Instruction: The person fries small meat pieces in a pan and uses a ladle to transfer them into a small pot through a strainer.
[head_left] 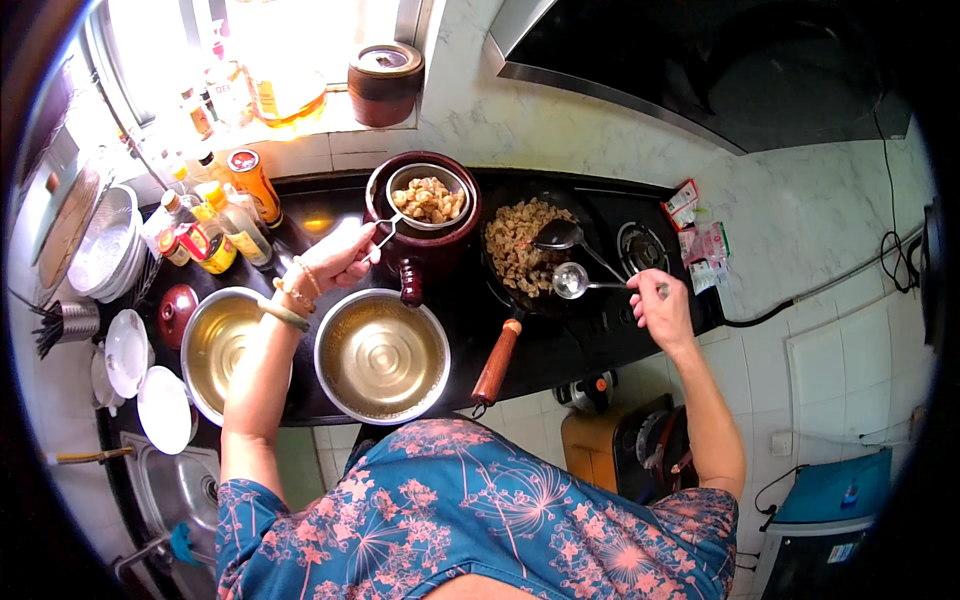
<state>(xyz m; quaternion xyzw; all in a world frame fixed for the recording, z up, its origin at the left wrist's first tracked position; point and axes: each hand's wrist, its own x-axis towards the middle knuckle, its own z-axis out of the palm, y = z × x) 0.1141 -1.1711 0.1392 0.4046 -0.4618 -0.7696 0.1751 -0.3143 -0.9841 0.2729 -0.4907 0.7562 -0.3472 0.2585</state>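
Note:
My left hand point(338, 258) grips the handle of a small metal strainer point(428, 198) filled with browned fried pieces, held over the mouth of a dark brown clay pot point(412, 256). My right hand point(660, 305) holds a metal ladle point(572, 280) by its long handle, its bowl at the edge of a black wok point(505, 300) that has more fried pieces point(520, 245) inside. A second dark ladle point(560, 236) rests in the wok. The wok's wooden handle point(496, 362) points toward me.
Two steel bowls point(382, 356) point(218, 345) sit on the black counter in front of me. Sauce bottles and jars point(215, 225) stand at the left, with plates point(105, 245) and a sink point(180, 485) beyond. A gas burner point(640, 248) and packets point(700, 240) lie to the right.

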